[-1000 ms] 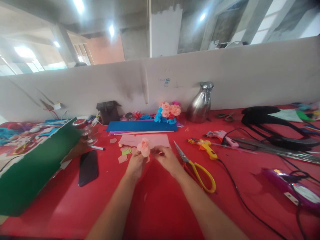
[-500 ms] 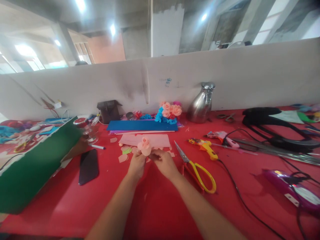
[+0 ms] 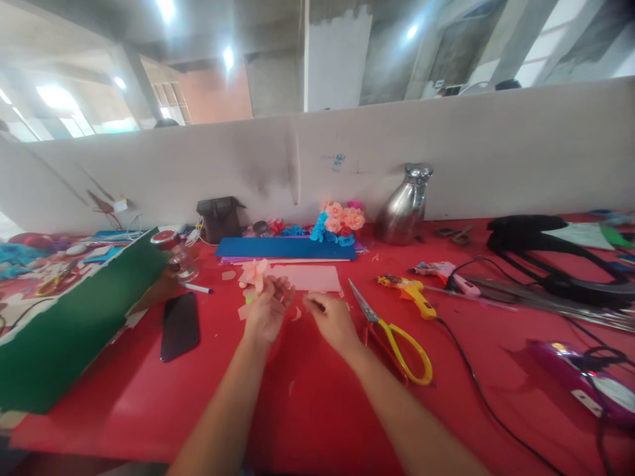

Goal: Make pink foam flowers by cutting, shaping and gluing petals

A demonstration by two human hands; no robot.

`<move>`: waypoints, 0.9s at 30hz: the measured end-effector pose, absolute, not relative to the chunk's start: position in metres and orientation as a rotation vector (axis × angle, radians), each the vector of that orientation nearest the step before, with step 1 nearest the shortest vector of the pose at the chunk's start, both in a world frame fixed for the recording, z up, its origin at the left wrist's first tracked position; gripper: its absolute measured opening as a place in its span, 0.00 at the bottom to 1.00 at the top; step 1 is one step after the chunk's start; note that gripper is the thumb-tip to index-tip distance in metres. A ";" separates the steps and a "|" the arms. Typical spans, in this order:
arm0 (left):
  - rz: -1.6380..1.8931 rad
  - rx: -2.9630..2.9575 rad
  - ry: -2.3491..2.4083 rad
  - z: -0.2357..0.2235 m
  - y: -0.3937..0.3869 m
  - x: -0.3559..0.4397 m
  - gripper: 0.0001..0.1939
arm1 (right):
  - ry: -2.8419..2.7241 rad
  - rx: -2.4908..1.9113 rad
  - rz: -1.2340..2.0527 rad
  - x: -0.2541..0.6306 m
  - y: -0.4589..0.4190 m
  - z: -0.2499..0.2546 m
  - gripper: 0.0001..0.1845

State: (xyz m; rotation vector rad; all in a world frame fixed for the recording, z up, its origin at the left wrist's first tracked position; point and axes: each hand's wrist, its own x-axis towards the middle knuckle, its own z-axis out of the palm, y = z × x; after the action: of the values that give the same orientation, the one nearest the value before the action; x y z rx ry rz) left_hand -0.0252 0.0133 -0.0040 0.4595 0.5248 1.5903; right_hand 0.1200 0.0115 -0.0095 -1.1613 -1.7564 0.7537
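Note:
A pale pink paper flower [image 3: 254, 272] is held in my left hand [image 3: 268, 305], tilted to the left, with the palm turned partly up. My right hand [image 3: 331, 320] is apart from it, a short way to the right. Its thumb and fingers are pressed together, and whatever may be between them is too small to make out. Beyond both hands lies a pink paper sheet [image 3: 312, 278]. Small pink paper cuttings [image 3: 296, 313] are scattered around it. Scissors [image 3: 397, 337] with yellow handles rest just right of my right hand.
Right of the scissors lie a yellow glue gun [image 3: 411, 295] and its cord, a purple device [image 3: 575, 377] and a black strap-like object [image 3: 550, 258]. A steel jug [image 3: 404, 208], finished flowers [image 3: 342, 221] and blue sheets [image 3: 278, 248] stand behind. A phone [image 3: 179, 325] and green box [image 3: 74, 324] are left.
My hands have moved apart. The left hand has turned and carried the flower to the left, while the right hand has let go of it.

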 end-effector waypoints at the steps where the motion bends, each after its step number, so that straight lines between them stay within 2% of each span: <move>1: 1.588 0.404 0.484 -0.004 0.015 -0.029 0.06 | -1.744 -1.188 0.724 0.121 0.012 -0.009 0.09; 10: 1.433 0.414 0.375 0.000 0.011 -0.028 0.04 | -1.300 -1.221 0.838 0.129 0.017 -0.003 0.15; 18: 1.498 0.460 0.550 -0.005 0.014 -0.028 0.10 | -0.905 -1.101 0.887 0.134 0.024 -0.002 0.17; 22: 1.540 0.472 0.584 -0.008 0.015 -0.027 0.08 | -0.993 -1.127 1.015 0.132 0.021 -0.001 0.15; 27: 1.547 0.570 0.656 -0.009 0.013 -0.023 0.06 | -1.379 -1.172 1.086 0.122 0.016 -0.008 0.10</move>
State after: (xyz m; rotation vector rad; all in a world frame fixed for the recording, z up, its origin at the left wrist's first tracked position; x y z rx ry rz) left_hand -0.0234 0.0128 -0.0088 0.5695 0.6563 1.5469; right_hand 0.1216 0.0160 -0.0081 -1.1722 -1.3792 1.0864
